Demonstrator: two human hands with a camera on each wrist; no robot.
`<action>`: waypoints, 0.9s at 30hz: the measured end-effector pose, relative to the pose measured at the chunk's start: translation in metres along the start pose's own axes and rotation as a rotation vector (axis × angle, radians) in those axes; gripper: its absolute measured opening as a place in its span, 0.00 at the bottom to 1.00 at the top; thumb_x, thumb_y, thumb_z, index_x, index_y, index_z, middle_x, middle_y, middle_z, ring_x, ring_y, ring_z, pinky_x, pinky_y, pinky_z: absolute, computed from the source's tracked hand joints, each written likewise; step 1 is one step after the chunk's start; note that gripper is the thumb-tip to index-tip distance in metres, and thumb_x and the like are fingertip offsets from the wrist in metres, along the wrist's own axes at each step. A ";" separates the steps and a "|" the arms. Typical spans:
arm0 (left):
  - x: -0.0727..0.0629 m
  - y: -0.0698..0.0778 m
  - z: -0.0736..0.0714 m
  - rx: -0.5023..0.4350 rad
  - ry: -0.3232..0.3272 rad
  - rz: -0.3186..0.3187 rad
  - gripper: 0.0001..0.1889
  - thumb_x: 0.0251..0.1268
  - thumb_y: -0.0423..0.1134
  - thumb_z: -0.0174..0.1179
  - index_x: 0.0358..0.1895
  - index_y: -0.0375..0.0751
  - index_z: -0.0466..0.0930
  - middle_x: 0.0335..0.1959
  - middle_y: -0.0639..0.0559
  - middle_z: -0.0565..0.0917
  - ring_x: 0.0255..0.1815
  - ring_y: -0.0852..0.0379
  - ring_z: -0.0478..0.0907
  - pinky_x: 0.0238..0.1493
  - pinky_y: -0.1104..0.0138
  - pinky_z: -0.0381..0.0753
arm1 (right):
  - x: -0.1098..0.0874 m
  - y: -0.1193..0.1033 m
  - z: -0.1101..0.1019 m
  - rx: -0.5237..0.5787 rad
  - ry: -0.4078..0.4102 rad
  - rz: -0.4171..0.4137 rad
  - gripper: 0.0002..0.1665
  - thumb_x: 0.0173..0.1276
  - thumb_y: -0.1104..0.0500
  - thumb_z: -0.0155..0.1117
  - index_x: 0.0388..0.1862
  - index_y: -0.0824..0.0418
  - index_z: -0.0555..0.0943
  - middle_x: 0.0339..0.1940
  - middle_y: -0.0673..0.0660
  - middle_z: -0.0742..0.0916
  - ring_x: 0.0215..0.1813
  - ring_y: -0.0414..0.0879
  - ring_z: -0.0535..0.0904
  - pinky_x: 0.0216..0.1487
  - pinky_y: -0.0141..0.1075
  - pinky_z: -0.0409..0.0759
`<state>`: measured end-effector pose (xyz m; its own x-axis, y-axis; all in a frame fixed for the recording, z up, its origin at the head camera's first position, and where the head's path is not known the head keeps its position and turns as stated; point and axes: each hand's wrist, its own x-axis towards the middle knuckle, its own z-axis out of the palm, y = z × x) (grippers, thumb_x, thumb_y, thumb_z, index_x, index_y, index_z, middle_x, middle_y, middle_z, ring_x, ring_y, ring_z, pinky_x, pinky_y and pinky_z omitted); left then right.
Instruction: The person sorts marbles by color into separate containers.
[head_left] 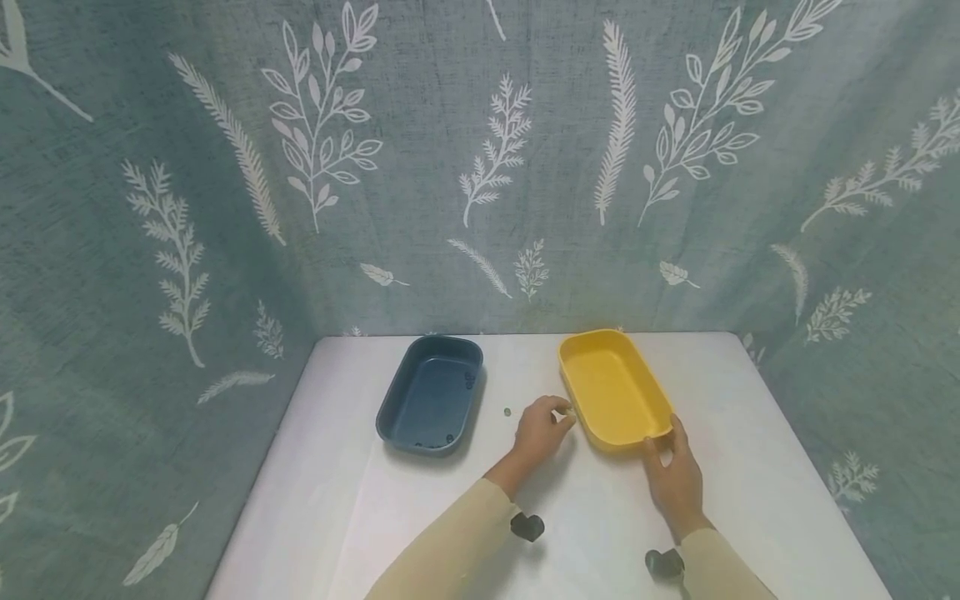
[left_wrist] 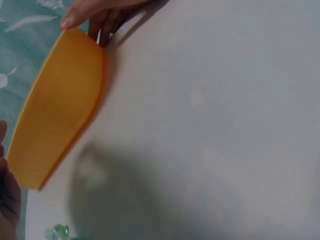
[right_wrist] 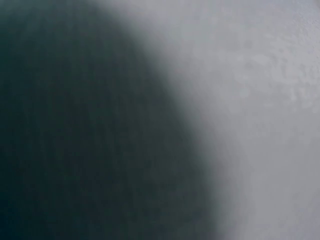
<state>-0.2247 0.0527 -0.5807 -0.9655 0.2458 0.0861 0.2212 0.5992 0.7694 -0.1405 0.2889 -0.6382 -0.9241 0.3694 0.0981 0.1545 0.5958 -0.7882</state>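
Note:
My right hand [head_left: 675,479] grips the near right corner of a yellow tray [head_left: 611,387], thumb at the front rim and fingers along the side. Its fingers [left_wrist: 102,30] show on the tray's wall in the left wrist view. Beside the tray's left rim is my left hand [head_left: 542,429], thumb and forefinger curled toward each other. I cannot tell whether they pinch the rim or a small piece. A small green piece [head_left: 507,412] lies on the table left of that hand; the left wrist view shows green and clear bits [left_wrist: 61,230]. The right wrist view has only dark blur and table.
A dark blue tray [head_left: 431,400] stands on the left of the white table [head_left: 360,533], with several small dark pieces [head_left: 450,438] inside along its near and right sides. Patterned green cloth [head_left: 435,167] hangs behind the table and at both sides.

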 end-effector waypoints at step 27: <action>0.021 0.014 0.010 -0.082 -0.026 0.000 0.09 0.65 0.42 0.64 0.46 0.45 0.83 0.36 0.62 0.79 0.32 0.65 0.73 0.33 0.73 0.76 | 0.000 -0.005 0.000 -0.012 -0.002 0.000 0.45 0.74 0.38 0.50 0.81 0.51 0.44 0.75 0.65 0.63 0.73 0.66 0.57 0.70 0.62 0.54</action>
<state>-0.2408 0.0739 -0.5744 -0.9615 0.2658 0.0704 0.2079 0.5349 0.8190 -0.1409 0.2861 -0.6346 -0.9247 0.3681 0.0974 0.1582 0.6041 -0.7810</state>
